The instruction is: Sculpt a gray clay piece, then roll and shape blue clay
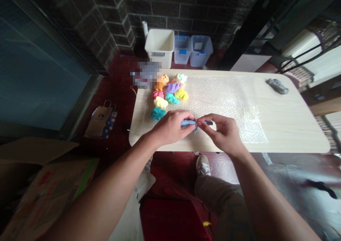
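Over the near edge of the table, my left hand (176, 126) is closed around a light blue piece of soft, clay-like material (188, 122). My right hand (222, 130) pinches the end of that piece between thumb and fingertips, so the two hands almost meet. Something small and dark (210, 122) shows among the right fingers; its kind cannot be made out. Just beyond my left hand lie several crumpled, soft coloured lumps, among them a teal one (158, 114), a cream one (160, 102), a purple one (172, 88) and a yellow one (181, 94).
Bubble wrap (221, 95) covers much of the pale table (293, 127). A grey crumpled lump (277, 86) lies at the far right. Behind the table stand a white bin (160, 49) and two clear tubs (201, 53). Paper bag (99, 122) and cardboard box (53, 187) are left.
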`<action>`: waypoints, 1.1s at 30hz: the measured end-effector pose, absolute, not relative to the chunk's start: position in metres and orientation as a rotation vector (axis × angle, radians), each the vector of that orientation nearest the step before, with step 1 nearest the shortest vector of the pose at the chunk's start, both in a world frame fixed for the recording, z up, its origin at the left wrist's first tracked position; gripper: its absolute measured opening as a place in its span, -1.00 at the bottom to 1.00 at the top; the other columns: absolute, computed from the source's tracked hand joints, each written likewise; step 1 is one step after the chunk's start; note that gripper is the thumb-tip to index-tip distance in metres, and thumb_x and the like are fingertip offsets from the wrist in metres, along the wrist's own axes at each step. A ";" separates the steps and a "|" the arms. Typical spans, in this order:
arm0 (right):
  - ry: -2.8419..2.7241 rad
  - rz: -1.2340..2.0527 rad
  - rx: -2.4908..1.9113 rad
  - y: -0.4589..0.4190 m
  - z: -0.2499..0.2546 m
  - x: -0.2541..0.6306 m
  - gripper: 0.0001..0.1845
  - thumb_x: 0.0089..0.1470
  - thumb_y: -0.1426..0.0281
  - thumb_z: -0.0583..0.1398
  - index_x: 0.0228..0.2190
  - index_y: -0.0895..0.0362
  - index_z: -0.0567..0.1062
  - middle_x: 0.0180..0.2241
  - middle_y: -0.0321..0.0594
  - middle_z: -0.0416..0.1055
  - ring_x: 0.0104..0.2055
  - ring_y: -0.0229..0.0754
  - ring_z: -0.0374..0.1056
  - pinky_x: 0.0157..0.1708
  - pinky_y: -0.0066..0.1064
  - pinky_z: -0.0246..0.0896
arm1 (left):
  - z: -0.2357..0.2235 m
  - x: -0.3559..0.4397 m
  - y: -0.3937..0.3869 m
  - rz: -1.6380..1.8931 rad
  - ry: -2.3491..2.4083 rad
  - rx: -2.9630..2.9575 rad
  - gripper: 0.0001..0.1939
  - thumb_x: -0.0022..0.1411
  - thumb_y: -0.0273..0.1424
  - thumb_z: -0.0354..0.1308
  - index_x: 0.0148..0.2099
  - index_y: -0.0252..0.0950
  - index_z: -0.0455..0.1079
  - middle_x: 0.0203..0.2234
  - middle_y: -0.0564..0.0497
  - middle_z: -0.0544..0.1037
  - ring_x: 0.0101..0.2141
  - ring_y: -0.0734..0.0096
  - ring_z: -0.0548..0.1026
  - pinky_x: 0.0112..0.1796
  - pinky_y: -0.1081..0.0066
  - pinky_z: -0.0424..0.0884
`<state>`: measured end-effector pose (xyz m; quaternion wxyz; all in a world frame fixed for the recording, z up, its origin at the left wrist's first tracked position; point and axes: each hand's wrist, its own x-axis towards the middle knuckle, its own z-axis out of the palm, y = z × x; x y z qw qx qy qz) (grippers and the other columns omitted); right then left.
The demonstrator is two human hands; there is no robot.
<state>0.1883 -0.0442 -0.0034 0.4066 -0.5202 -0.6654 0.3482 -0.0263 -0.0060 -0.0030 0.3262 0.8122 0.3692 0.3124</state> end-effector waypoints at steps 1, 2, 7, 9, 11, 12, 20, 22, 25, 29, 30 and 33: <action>-1.666 0.876 -1.315 -0.044 -0.004 0.189 -0.85 0.22 0.26 0.38 -0.26 0.07 0.71 -0.32 -0.18 0.66 -0.28 -0.07 0.52 -0.26 -0.24 0.36 | -0.004 -0.026 -0.006 0.820 0.979 2.117 -0.90 0.28 -0.42 0.30 -0.16 -0.30 0.57 -0.31 -0.02 0.67 -0.28 0.32 0.60 -0.24 0.35 0.42; -1.654 0.881 -1.316 -0.044 -0.004 0.189 -0.85 0.22 0.26 0.38 -0.26 0.07 0.70 -0.32 -0.18 0.65 -0.27 -0.07 0.52 -0.26 -0.24 0.36 | -0.005 -0.027 -0.006 0.819 0.990 2.108 -0.88 0.28 -0.40 0.31 -0.14 -0.31 0.57 -0.30 -0.03 0.68 -0.28 0.31 0.60 -0.24 0.35 0.43; -1.630 0.914 -1.281 -0.043 -0.007 0.189 -0.82 0.21 0.25 0.40 -0.18 0.05 0.72 -0.24 -0.17 0.68 -0.20 -0.05 0.54 -0.19 -0.24 0.40 | -0.009 -0.028 -0.004 0.817 0.966 2.136 -0.89 0.34 -0.42 0.27 -0.13 -0.29 0.60 -0.28 -0.04 0.70 -0.25 0.28 0.62 -0.23 0.34 0.44; -1.652 0.896 -1.276 -0.043 -0.007 0.188 -0.81 0.18 0.26 0.42 -0.17 0.04 0.73 -0.22 -0.17 0.70 -0.20 -0.05 0.57 -0.16 -0.24 0.41 | -0.008 -0.028 -0.004 0.826 0.950 2.166 -0.90 0.35 -0.41 0.28 -0.13 -0.28 0.60 -0.29 -0.04 0.69 -0.25 0.28 0.61 -0.22 0.34 0.43; -1.674 0.885 -1.287 -0.043 -0.006 0.188 -0.83 0.17 0.27 0.43 -0.19 0.03 0.75 -0.24 -0.18 0.71 -0.22 -0.05 0.58 -0.17 -0.24 0.42 | -0.007 -0.028 -0.004 0.820 0.956 2.200 -0.90 0.36 -0.39 0.28 -0.14 -0.29 0.59 -0.32 -0.03 0.68 -0.28 0.30 0.59 -0.24 0.34 0.41; -1.680 0.886 -1.295 -0.043 -0.006 0.188 -0.84 0.17 0.27 0.43 -0.20 0.04 0.75 -0.26 -0.18 0.71 -0.23 -0.05 0.58 -0.19 -0.24 0.42 | -0.006 -0.029 -0.005 0.815 0.963 2.209 -0.90 0.36 -0.38 0.28 -0.15 -0.29 0.59 -0.32 -0.02 0.67 -0.29 0.32 0.58 -0.25 0.35 0.40; -1.662 0.908 -1.278 -0.043 -0.007 0.188 -0.83 0.20 0.28 0.41 -0.19 0.04 0.76 -0.26 -0.16 0.71 -0.23 -0.04 0.59 -0.18 -0.21 0.44 | -0.003 -0.029 -0.005 0.747 0.911 2.209 -0.86 0.42 -0.35 0.24 -0.15 -0.30 0.58 -0.33 0.00 0.66 -0.31 0.37 0.56 -0.31 0.39 0.35; -1.665 0.904 -1.298 -0.043 -0.006 0.187 -0.79 0.20 0.25 0.41 -0.14 0.05 0.75 -0.22 -0.14 0.71 -0.22 -0.03 0.59 -0.19 -0.21 0.45 | -0.003 -0.028 -0.004 0.784 0.899 2.194 -0.89 0.41 -0.38 0.25 -0.15 -0.30 0.58 -0.31 -0.01 0.68 -0.29 0.36 0.58 -0.27 0.39 0.38; -1.651 0.932 -1.309 -0.043 -0.005 0.187 -0.73 0.20 0.20 0.41 -0.11 0.06 0.74 -0.18 -0.12 0.71 -0.17 0.00 0.59 -0.19 -0.21 0.45 | -0.002 -0.028 -0.003 0.860 0.887 2.186 -0.91 0.39 -0.44 0.26 -0.12 -0.31 0.59 -0.25 -0.04 0.69 -0.23 0.32 0.61 -0.19 0.37 0.43; -1.611 0.930 -1.301 -0.043 -0.005 0.185 -0.78 0.14 0.20 0.45 -0.22 0.06 0.75 -0.25 -0.14 0.72 -0.23 -0.01 0.58 -0.22 -0.21 0.43 | -0.003 -0.029 -0.002 0.877 0.897 2.247 -0.92 0.37 -0.48 0.26 -0.15 -0.32 0.59 -0.28 -0.05 0.67 -0.24 0.32 0.60 -0.19 0.36 0.42; -1.606 0.923 -1.297 -0.043 -0.006 0.185 -0.79 0.13 0.21 0.46 -0.24 0.06 0.75 -0.26 -0.14 0.72 -0.24 -0.01 0.58 -0.22 -0.21 0.43 | -0.004 -0.029 -0.002 0.874 0.900 2.251 -0.93 0.36 -0.47 0.27 -0.16 -0.32 0.59 -0.29 -0.04 0.67 -0.24 0.32 0.59 -0.19 0.36 0.42; -1.602 0.920 -1.283 -0.042 -0.008 0.186 -0.83 0.13 0.24 0.46 -0.26 0.06 0.75 -0.29 -0.15 0.71 -0.26 -0.02 0.57 -0.24 -0.22 0.42 | -0.006 -0.027 -0.003 0.871 0.927 2.186 -0.93 0.34 -0.45 0.29 -0.14 -0.33 0.57 -0.27 -0.04 0.66 -0.23 0.33 0.59 -0.19 0.38 0.43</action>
